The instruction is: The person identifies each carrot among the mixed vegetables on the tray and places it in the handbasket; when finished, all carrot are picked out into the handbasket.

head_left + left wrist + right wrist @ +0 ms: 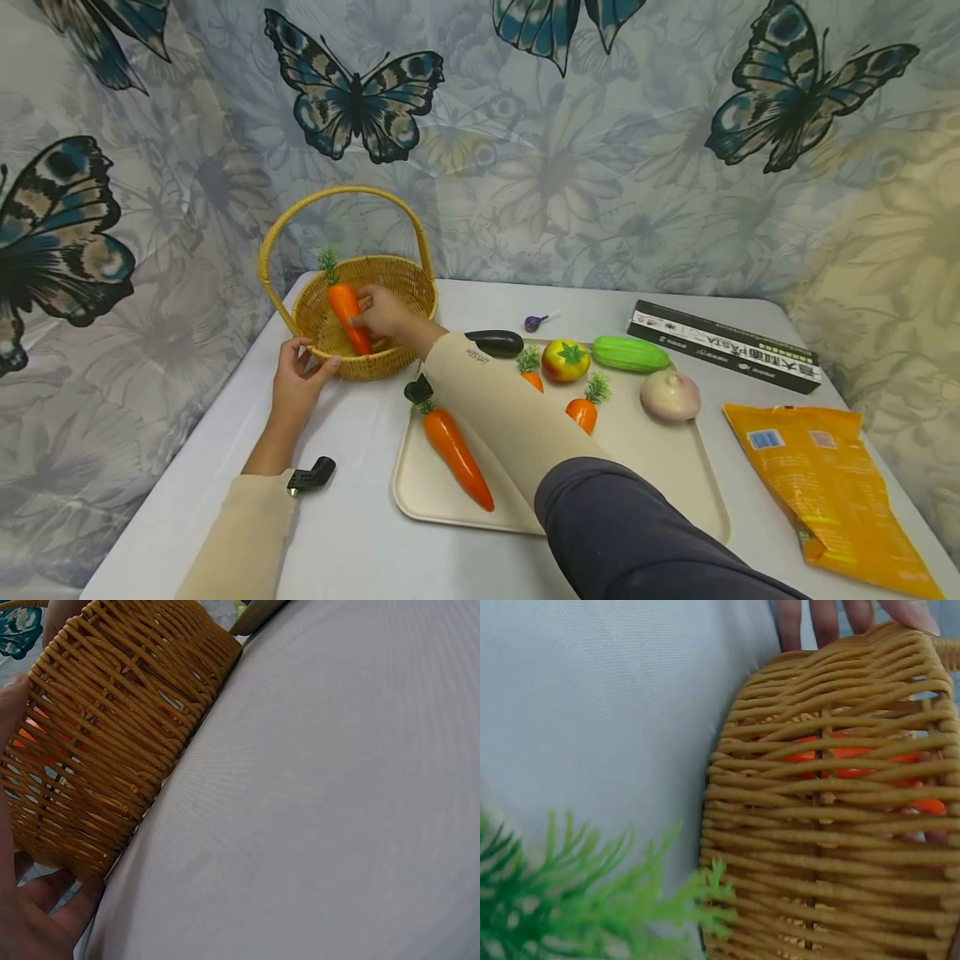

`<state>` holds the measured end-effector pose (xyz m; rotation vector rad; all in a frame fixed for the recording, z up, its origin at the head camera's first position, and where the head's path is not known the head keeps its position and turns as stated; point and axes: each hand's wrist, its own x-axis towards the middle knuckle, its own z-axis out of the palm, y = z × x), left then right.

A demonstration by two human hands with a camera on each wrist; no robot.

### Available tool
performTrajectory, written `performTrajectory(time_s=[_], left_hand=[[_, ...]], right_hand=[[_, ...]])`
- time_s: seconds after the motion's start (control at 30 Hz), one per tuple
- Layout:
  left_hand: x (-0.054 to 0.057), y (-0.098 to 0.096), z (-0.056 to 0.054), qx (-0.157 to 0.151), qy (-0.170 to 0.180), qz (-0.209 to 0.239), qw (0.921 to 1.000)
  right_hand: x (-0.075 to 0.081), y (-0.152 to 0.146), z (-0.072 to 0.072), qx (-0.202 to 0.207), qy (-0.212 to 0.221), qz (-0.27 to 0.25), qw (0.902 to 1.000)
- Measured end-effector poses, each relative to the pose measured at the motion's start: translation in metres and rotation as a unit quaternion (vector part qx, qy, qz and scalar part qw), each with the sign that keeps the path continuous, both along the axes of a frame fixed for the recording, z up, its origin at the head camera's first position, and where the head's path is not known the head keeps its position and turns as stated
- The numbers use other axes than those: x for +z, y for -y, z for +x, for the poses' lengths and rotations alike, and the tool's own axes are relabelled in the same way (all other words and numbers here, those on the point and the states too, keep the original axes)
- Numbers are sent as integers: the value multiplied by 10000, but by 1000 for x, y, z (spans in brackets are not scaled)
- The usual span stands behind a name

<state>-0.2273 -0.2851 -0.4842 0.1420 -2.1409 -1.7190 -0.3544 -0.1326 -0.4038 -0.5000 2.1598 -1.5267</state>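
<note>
In the head view, a smooth orange carrot [343, 307] with a feathery top is pinched by the right hand [390, 317] inside a wicker basket [381, 365], at ten o'clock from the shallow tray [660, 450]; in both wrist views, only orange patches are glimpsed through the coarse weave. The rounded basket is held at eight o'clock by the left hand [296, 387], thumb and fingers spread around its side.

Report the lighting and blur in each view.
Head: mostly sharp, with a warm yellowish tint on the right of the butterfly backdrop; left wrist: dimmer, the tablecloth greyish, the basket's weave readable; right wrist: green fronds blurred in the foreground, the weave clearer.
</note>
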Motion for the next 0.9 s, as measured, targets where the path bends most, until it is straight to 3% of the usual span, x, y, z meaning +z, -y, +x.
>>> performTrajectory(time_s=[0.23, 0.37, 0.47, 0.7, 0.9], left_hand=[[2, -4, -2, -84, -38, 100, 9999], [1, -5, -1, -160, -94, 133, 9997], [1, -5, -1, -116, -49, 88, 9999], [1, -2, 1, -29, -3, -5, 10000], [1, 0, 1, -35, -34, -41, 10000]], right_hand=[[-3, 5, -3, 219, -236, 923, 9952], [-6, 6, -7, 450, -667, 1658, 9829], [-8, 7, -7, 551, -800, 1834, 9782], [-7, 7, -2, 558, -393, 1232, 9900], [6, -5, 3, 648, -644, 254, 9955]])
